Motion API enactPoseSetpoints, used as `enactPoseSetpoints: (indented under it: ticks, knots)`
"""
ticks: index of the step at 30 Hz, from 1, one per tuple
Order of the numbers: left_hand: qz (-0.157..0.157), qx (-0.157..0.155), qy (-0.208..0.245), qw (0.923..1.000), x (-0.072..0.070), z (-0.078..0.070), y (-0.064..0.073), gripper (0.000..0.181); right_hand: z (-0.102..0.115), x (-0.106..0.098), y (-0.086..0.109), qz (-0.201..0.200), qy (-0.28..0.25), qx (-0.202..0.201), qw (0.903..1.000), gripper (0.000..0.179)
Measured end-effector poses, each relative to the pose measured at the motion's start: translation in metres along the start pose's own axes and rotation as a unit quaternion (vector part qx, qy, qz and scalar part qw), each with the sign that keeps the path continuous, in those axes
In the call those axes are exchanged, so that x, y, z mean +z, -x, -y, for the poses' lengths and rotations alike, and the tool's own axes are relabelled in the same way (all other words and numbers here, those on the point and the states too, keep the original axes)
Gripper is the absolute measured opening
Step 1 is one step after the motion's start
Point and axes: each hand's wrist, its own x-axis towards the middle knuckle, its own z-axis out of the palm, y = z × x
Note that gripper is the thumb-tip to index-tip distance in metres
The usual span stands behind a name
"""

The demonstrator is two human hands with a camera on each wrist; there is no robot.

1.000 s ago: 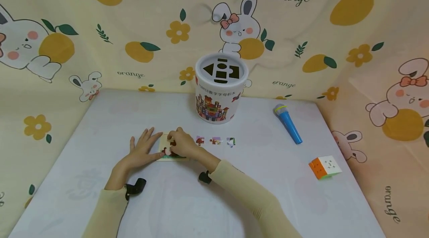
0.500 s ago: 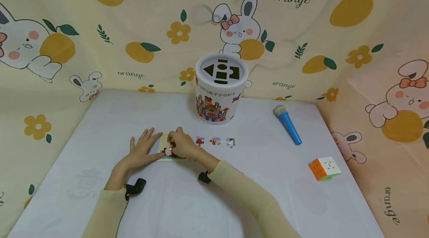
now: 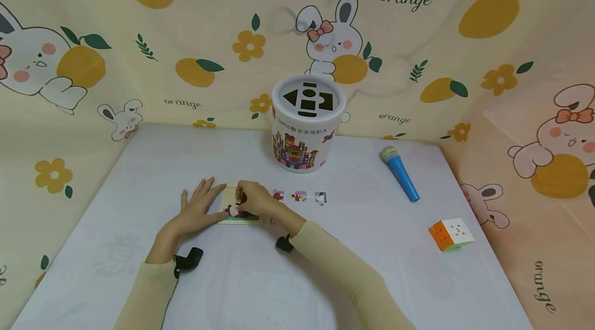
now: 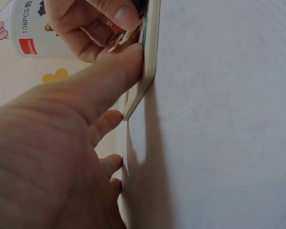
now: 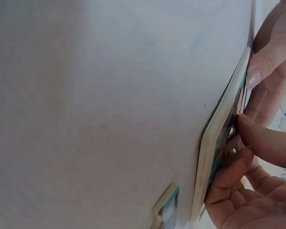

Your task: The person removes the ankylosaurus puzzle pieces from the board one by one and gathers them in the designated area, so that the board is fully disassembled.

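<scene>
A small wooden jigsaw board (image 3: 228,194) with a pale rim and a partly filled brown and green picture lies left of centre on the table. My left hand (image 3: 200,207) is spread flat at its left side, the thumb on the board's edge (image 4: 151,52) and the other fingers reaching to the table. Over the board my right hand (image 3: 254,200) bends its fingers and pinches a small wooden puzzle piece (image 4: 127,36) between thumb and fingers. Most of that piece is hidden by the fingers, as is the board's right part in the head view.
Three loose puzzle pieces, one reddish (image 3: 278,194), one purple and yellow (image 3: 299,196), one green and white (image 3: 321,198), lie in a row to the right. Behind stands a white bucket (image 3: 304,139). A blue toy microphone (image 3: 402,175) and a puzzle cube (image 3: 451,233) lie far right.
My right hand has shifted slightly right and its fingers have bent lower over the board. The left hand stays in place.
</scene>
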Motion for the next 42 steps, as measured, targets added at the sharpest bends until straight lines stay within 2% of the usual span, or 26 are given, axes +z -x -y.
enactPoseSetpoints:
  ticks: [5,12,20,27,32,37,42]
  knots:
    - [0.000,-0.002,-0.003,1.0000,-0.001,-0.001,0.000,0.078,-0.007,-0.002,-0.001,0.004,-0.064,-0.008,0.9979,0.014]
    - [-0.001,-0.003,-0.005,1.0000,-0.001,-0.002,0.001,0.078,-0.018,-0.004,-0.003,0.013,-0.126,0.006,0.9919,0.004]
    - [-0.001,-0.004,-0.008,1.0000,0.000,0.000,0.001,0.079,-0.023,-0.010,-0.002,0.034,-0.224,0.029,0.9736,0.007]
    - [-0.005,-0.001,-0.009,1.0000,0.001,0.000,0.000,0.079,-0.025,-0.013,-0.002,0.032,-0.221,0.034,0.9742,0.010]
    - [-0.007,-0.003,-0.007,1.0000,0.001,0.001,0.000,0.079,-0.026,-0.016,0.003,0.007,-0.240,0.024,0.9705,0.013]
    - [-0.008,-0.006,-0.012,0.9999,0.002,0.001,0.000,0.079,-0.031,-0.025,0.021,-0.015,-0.269,-0.008,0.9631,0.017]
    - [-0.011,-0.006,-0.012,0.9999,0.002,0.000,-0.001,0.079,-0.046,-0.041,0.049,-0.027,-0.247,-0.040,0.9678,0.017]
